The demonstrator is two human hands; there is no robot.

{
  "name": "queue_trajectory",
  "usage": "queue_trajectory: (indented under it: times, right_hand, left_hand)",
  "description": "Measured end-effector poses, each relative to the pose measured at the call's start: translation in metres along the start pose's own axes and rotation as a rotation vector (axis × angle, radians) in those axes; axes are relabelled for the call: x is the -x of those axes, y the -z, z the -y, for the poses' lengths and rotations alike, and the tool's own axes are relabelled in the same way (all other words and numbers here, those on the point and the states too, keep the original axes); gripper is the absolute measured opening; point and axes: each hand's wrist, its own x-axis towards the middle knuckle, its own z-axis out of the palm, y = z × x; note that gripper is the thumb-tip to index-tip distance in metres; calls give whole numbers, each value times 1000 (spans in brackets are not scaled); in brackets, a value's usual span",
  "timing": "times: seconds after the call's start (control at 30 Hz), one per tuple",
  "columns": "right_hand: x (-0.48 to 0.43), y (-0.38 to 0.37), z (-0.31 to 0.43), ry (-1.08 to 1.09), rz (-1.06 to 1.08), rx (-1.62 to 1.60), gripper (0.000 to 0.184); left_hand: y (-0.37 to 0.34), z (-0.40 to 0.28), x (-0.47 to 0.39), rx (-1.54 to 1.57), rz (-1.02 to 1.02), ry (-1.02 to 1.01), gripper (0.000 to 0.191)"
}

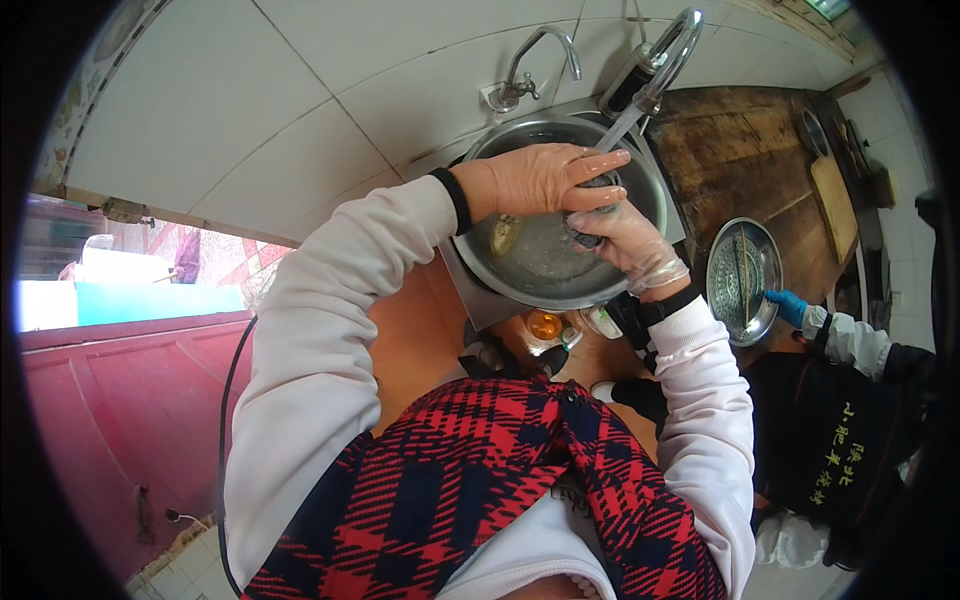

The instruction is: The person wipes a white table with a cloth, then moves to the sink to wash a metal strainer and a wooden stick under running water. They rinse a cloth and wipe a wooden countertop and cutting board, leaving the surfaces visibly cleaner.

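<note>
My left hand (pixel 536 180), in a thin clear glove, grips a dark grey mesh-like scouring pad (pixel 600 181) over a metal basin (pixel 480 274). Just below it, my right hand (pixel 634 244), in a loose clear plastic glove, closes around a dark grey item (pixel 586 238); whether this is part of the same pad I cannot tell. Both hands touch each other. Water (pixel 619 129) runs from a curved chrome faucet (pixel 679 45) onto or just behind my left fingers. Cloudy water fills the basin, with a pale yellowish root vegetable (pixel 505 234) in it, partly under my left wrist.
A second, smaller tap (pixel 517 82) juts from the tiled wall. To the right, a co-worker's blue-gloved hand (pixel 786 306) holds a perforated metal pan (pixel 720 255) with a thin stick across it, by a worn wooden counter (pixel 720 150). Bottles (pixel 602 322) stand below the basin.
</note>
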Motion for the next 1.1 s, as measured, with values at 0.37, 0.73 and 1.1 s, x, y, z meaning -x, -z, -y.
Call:
queue_trajectory:
  times: [0.37,0.73,1.1]
  right_hand:
    - [-2,-6,-2,-95,-34,88,24]
    - [-35,11,-19,412,-297,1094,24]
    - [-27,-5,-1,66,-455,1777,19]
  left_hand:
    - [-10,-10,-2,-223,23,-41,48]
    - [-29,-29,-2,-40,259,518,27]
    - [-27,-28,-12,425,511,988,26]
